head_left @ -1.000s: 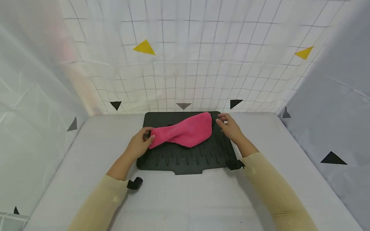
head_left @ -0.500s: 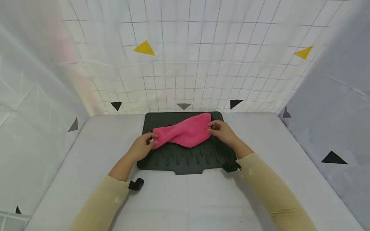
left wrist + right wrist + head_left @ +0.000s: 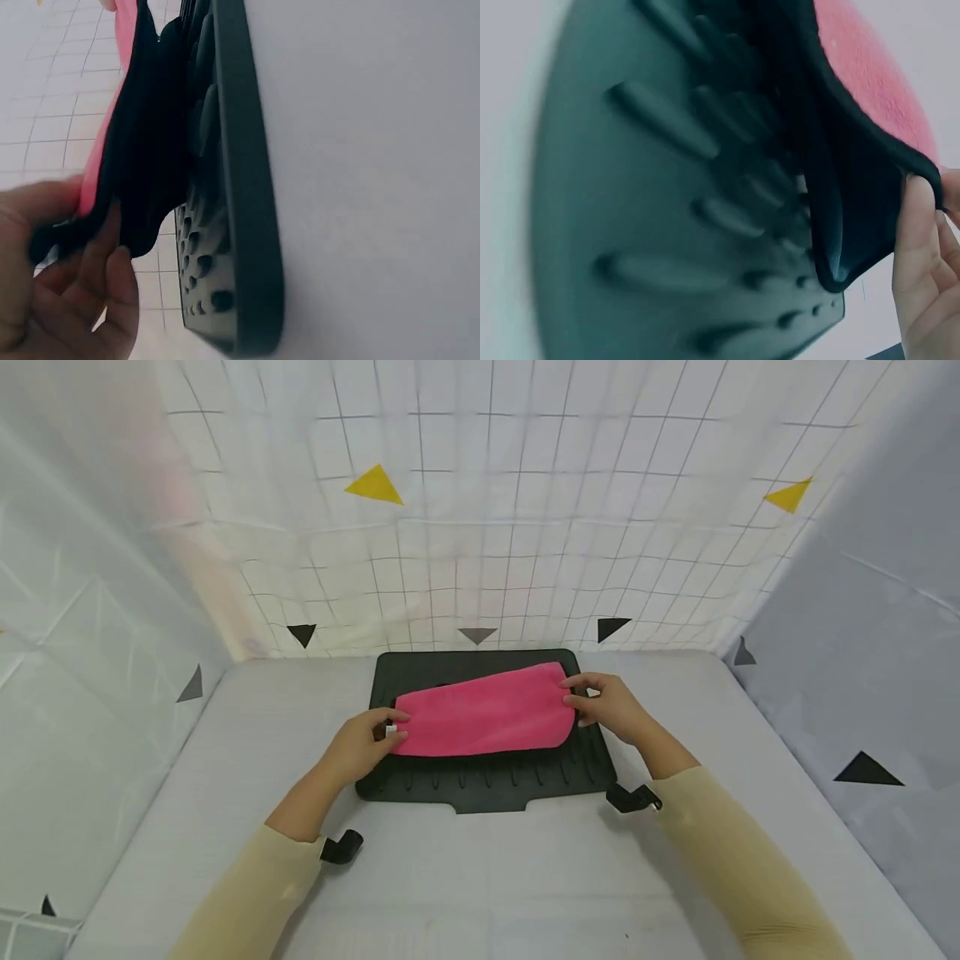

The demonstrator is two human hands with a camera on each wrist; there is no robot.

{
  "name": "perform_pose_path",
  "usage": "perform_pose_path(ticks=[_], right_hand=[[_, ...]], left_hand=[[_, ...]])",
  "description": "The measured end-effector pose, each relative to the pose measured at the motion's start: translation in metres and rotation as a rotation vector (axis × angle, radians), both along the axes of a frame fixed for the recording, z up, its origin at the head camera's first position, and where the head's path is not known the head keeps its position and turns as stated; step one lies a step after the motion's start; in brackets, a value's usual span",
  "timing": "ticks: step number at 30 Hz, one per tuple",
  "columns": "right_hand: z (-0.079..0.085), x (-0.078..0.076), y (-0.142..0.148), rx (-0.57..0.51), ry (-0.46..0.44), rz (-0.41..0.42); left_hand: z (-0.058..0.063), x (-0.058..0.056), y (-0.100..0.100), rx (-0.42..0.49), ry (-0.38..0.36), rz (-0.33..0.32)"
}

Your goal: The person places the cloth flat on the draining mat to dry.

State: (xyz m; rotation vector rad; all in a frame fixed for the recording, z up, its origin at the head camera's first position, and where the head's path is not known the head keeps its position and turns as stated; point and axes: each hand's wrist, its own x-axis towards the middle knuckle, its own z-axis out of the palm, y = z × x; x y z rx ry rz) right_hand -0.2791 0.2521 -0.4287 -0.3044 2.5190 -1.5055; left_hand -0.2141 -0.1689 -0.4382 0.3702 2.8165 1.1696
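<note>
A pink cloth (image 3: 483,714) with a black underside and black edging stretches between my two hands, raised over the dark ridged tray (image 3: 489,795). My left hand (image 3: 354,750) pinches its left end, where a small white tag shows. In the left wrist view that edge (image 3: 91,169) passes between thumb and fingers, and a black flap hangs below. My right hand (image 3: 617,708) pinches the right end. The right wrist view shows these fingers (image 3: 919,232) on the black-edged corner, with the black underside (image 3: 862,210) drooping close over the tray's knobs.
The tray lies on a white table (image 3: 480,885), with a notched tab on its near side. Behind is a white gridded curtain (image 3: 480,527) with yellow and black triangles. Plain pale sheets (image 3: 862,635) flank the table. Black camera mounts (image 3: 343,847) sit at both wrists.
My right hand has come in from beside the cloth, taken its right end and drawn it right and slightly nearer. The twisted cloth is now spread flatter. My left hand has shifted only slightly.
</note>
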Motion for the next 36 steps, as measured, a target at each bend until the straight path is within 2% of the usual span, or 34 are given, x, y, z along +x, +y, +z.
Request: perform_pose_path(ticks=[7, 12, 18, 22, 26, 31, 36], right_hand=[[-0.006, 0.011, 0.015, 0.068, -0.087, 0.09], [-0.013, 0.015, 0.017, 0.122, -0.152, 0.181], [-0.012, 0.017, 0.017, 0.174, -0.146, 0.251], [-0.002, 0.015, 0.022, 0.16, -0.11, 0.231], [0.008, 0.006, 0.025, 0.102, -0.084, 0.189], [0.01, -0.01, 0.02, 0.064, -0.047, 0.133], [0.002, -0.024, 0.013, 0.08, -0.061, 0.045]], left_hand=[[-0.006, 0.01, -0.003, -0.014, -0.072, -0.113], [-0.011, 0.013, 0.001, -0.061, -0.12, -0.176], [-0.009, 0.016, -0.001, -0.1, -0.127, -0.218], [0.0, 0.013, -0.01, -0.049, -0.151, -0.199], [0.007, 0.0, -0.019, 0.023, -0.156, -0.132], [0.006, -0.02, -0.022, 0.072, -0.175, -0.047], [0.0, -0.034, -0.014, 0.106, -0.229, -0.035]])
